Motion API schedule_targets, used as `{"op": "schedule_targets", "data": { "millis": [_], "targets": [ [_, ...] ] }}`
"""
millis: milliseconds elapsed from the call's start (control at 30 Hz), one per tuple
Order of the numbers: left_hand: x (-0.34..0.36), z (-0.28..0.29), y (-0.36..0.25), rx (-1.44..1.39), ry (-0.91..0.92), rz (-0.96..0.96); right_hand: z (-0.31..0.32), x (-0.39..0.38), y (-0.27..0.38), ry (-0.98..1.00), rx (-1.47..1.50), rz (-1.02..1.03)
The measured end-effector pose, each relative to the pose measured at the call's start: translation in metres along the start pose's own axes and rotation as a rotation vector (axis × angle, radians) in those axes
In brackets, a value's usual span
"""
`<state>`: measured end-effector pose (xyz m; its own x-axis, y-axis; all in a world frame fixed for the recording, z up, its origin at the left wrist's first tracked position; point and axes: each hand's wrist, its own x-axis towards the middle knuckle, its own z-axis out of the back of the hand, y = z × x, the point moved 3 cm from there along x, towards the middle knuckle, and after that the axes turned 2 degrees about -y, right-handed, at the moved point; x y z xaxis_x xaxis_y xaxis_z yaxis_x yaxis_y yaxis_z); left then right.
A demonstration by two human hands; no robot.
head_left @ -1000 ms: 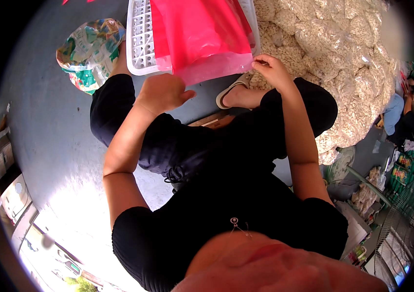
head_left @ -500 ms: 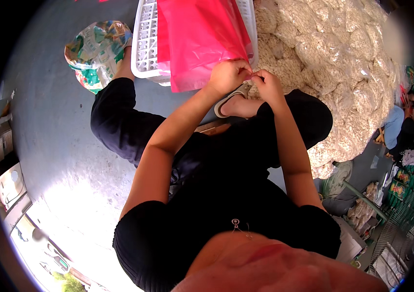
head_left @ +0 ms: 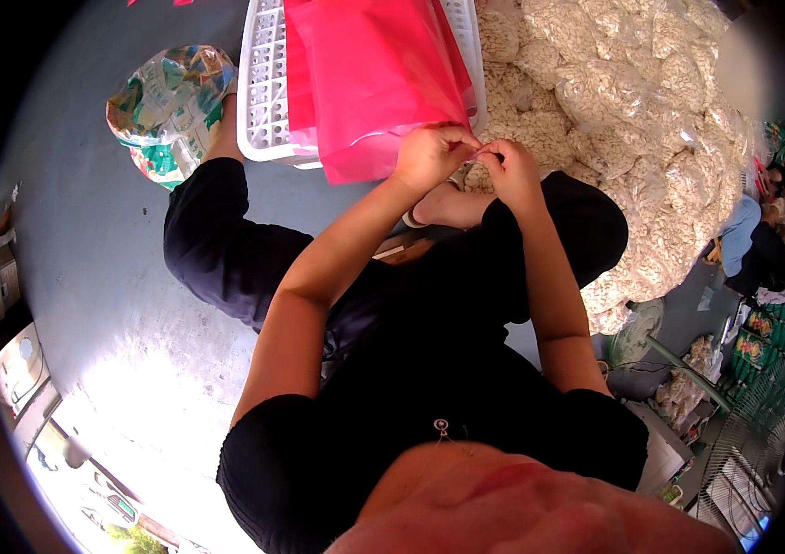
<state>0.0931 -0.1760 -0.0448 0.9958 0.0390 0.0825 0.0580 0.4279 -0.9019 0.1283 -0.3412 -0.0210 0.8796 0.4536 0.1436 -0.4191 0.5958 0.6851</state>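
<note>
Red plastic bags point(head_left: 388, 78) lie in overlapping layers across a white plastic crate point(head_left: 263, 102), hanging over its near edge. At the near right corner of the top bag, my left hand point(head_left: 431, 157) is closed, thumb and forefinger pinched together. My right hand point(head_left: 510, 173) pinches right beside it, the fingertips of both hands meeting. A sliver of the red plastic seems to be caught between them, though the fingers mostly hide it.
Right of the crate rises a large heap of clear bags point(head_left: 614, 120) filled with pale pieces. A crumpled printed plastic sack point(head_left: 171, 111) covers my left foot. A fan point(head_left: 780, 443) stands at the lower right. Another person point(head_left: 761, 240) sits at the far right.
The view has shifted slightly, so the crate and bags appear a little further left and lower. Both hands stay pinched together at the bag's corner, with small finger movements.
</note>
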Motion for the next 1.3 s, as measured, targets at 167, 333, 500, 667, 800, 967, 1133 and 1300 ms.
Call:
{"op": "schedule_targets", "data": {
  "millis": [167,333,500,667,800,967,1133,1300],
  "targets": [
    [-0.041,0.048,-0.016,0.008,-0.015,-0.201,0.0,-0.003,-0.009,0.098,0.112,-0.298],
    [-0.084,0.221,0.03,-0.461,-0.64,0.136,0.0,0.002,-0.013,0.139,0.062,-0.266],
    [-0.135,0.384,0.038,-0.568,-1.227,-0.115,0.009,0.013,-0.004,0.266,-0.116,0.026],
    [-0.076,0.326,0.032,-0.13,-0.484,0.037,0.022,0.052,0.028,0.277,-0.489,0.31],
    [-0.034,0.227,0.029,0.811,-0.132,-0.268,0.01,0.074,0.013,0.162,-0.581,0.679],
    [-0.022,0.2,0.044,0.95,0.071,-0.586,-0.004,0.094,0.016,0.166,-0.556,0.89],
    [-0.019,0.2,0.055,0.768,0.101,-0.575,0.0,0.097,0.017,0.239,-0.319,0.806],
    [-0.009,0.197,0.069,0.594,0.092,-0.373,-0.002,0.101,0.016,0.226,-0.135,0.708]
  ]
}}
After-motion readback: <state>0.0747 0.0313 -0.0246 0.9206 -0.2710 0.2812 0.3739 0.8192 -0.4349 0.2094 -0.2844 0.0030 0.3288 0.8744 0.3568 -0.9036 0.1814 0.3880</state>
